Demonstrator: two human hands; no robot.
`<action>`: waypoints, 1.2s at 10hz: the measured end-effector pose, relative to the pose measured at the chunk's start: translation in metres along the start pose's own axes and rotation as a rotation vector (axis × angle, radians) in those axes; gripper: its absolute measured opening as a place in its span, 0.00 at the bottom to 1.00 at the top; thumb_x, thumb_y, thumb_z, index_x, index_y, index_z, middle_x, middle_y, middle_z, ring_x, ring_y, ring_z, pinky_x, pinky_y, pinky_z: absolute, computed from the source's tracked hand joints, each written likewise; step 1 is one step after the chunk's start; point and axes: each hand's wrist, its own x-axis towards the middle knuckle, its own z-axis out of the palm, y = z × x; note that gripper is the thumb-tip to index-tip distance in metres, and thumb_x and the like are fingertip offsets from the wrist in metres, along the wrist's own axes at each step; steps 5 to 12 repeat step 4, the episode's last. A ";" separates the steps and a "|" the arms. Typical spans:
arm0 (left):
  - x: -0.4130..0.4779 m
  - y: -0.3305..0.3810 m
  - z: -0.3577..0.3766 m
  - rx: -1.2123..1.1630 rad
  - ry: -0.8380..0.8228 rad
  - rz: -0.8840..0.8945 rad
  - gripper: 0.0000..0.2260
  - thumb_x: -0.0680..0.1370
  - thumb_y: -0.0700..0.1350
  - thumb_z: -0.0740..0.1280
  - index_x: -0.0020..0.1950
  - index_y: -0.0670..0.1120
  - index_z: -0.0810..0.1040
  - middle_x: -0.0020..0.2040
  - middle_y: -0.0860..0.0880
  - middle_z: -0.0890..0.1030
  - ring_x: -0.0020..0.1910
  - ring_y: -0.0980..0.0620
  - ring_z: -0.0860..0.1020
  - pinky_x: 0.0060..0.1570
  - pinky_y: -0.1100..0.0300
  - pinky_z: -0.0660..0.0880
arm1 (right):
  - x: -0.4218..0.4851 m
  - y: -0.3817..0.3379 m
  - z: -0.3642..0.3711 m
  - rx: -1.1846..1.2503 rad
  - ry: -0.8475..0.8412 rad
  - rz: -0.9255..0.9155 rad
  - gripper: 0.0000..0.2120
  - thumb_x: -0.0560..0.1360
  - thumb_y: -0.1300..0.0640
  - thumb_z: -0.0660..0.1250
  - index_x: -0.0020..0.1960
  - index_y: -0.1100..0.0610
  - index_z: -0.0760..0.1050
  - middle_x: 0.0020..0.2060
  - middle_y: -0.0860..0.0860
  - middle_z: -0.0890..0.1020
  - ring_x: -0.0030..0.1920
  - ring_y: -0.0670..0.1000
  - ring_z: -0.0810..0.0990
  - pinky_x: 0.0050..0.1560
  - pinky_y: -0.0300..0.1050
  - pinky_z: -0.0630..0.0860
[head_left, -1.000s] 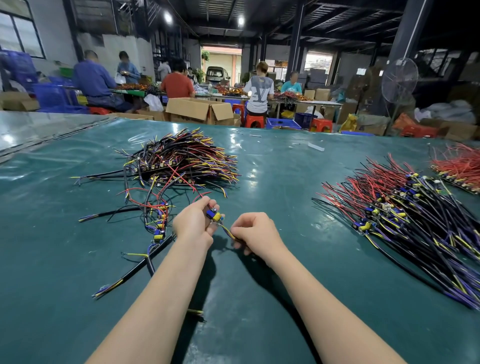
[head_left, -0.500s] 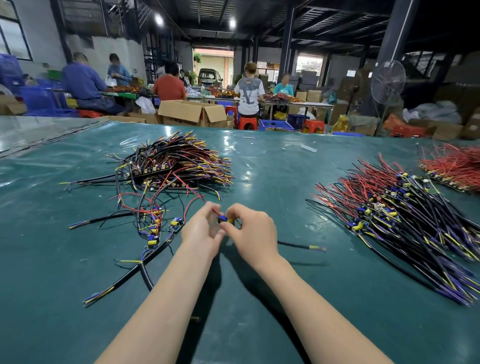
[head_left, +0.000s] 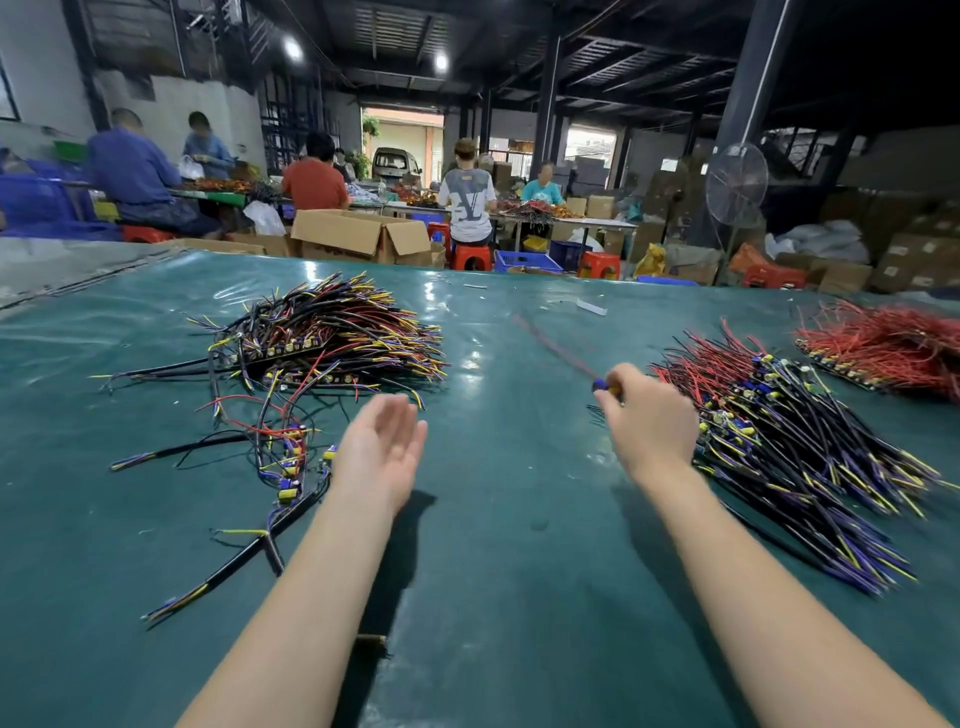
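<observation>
While the right hand (head_left: 649, 421) hangs over the green bench (head_left: 493, 561), just beside the big heap of black, purple and red leads (head_left: 810, 457), its grip is closed in a pinch on a small blue-and-yellow part (head_left: 602, 385) at the fingertips. A thin red wire (head_left: 550, 340), smeared by motion blur, runs from that part up and away to the left. The left hand (head_left: 382, 449) is well apart from it. Its grip is wide open and holds nothing, with the fingers straight and blurred and the palm turned inward. It hovers near the loose leads (head_left: 283, 457) strewn in front of the left heap (head_left: 332, 338). A red bundle (head_left: 893, 345) lies at the far right.
</observation>
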 end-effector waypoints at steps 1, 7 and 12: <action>-0.010 -0.025 0.008 0.331 -0.139 -0.117 0.10 0.78 0.42 0.62 0.37 0.45 0.75 0.25 0.53 0.80 0.37 0.56 0.78 0.41 0.62 0.73 | 0.027 0.025 -0.013 -0.075 0.109 0.052 0.09 0.76 0.53 0.63 0.47 0.59 0.75 0.43 0.61 0.82 0.44 0.64 0.79 0.36 0.46 0.64; -0.019 -0.045 0.005 1.137 -0.493 -0.025 0.09 0.76 0.40 0.65 0.35 0.48 0.76 0.31 0.54 0.80 0.30 0.60 0.78 0.34 0.68 0.74 | 0.018 0.110 0.012 -0.225 -0.070 0.297 0.16 0.75 0.50 0.66 0.58 0.58 0.76 0.56 0.61 0.77 0.59 0.63 0.70 0.57 0.54 0.65; -0.019 -0.045 0.005 1.137 -0.493 -0.025 0.09 0.76 0.40 0.65 0.35 0.48 0.76 0.31 0.54 0.80 0.30 0.60 0.78 0.34 0.68 0.74 | 0.018 0.110 0.012 -0.225 -0.070 0.297 0.16 0.75 0.50 0.66 0.58 0.58 0.76 0.56 0.61 0.77 0.59 0.63 0.70 0.57 0.54 0.65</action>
